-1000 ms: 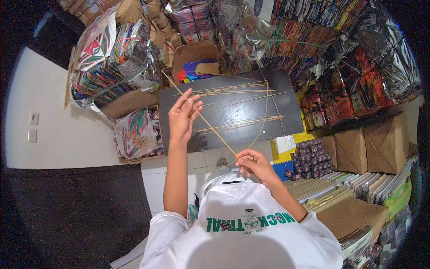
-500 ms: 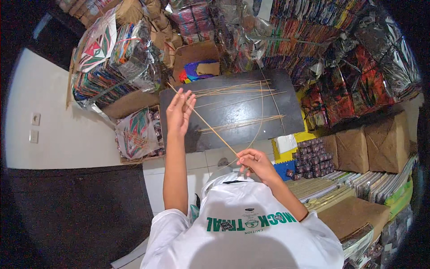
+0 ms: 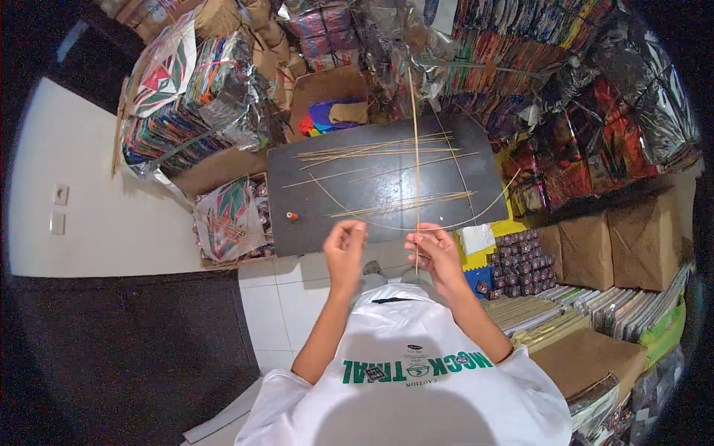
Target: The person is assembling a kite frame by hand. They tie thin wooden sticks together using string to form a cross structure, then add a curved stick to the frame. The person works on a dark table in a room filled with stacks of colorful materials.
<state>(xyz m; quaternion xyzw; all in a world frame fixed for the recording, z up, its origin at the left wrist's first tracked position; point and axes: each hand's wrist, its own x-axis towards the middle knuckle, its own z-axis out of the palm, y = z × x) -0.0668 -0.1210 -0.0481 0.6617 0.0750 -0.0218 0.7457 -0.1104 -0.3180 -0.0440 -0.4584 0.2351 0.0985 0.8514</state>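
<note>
My right hand (image 3: 442,259) pinches a long straight bamboo stick (image 3: 416,149) near its lower end. The stick points away from me over the dark table (image 3: 301,197). A thin bowed stick (image 3: 480,214) crosses it at my right fingertips, and its two ends curve up and away on either side. My left hand (image 3: 343,254) is just below the bow's left part, its fingers curled and pressed together. Whatever they pinch, if anything, is too small to see. Several loose thin sticks (image 3: 372,152) lie on the table, along with a small orange thread spool (image 3: 291,216).
Beyond the table stands a cardboard box (image 3: 297,100) with colourful material. Tall plastic-wrapped stacks (image 3: 506,44) rise at the back. To the left is a box holding a printed kite-like sheet (image 3: 230,219). Several small dark blocks (image 3: 520,264) and brown parcels (image 3: 632,238) sit at right.
My left hand has let go of the straight stick's far end and come down nearer my right hand. The stick has swung from slanting left to pointing straight away, and the bow now lies crosswise.
</note>
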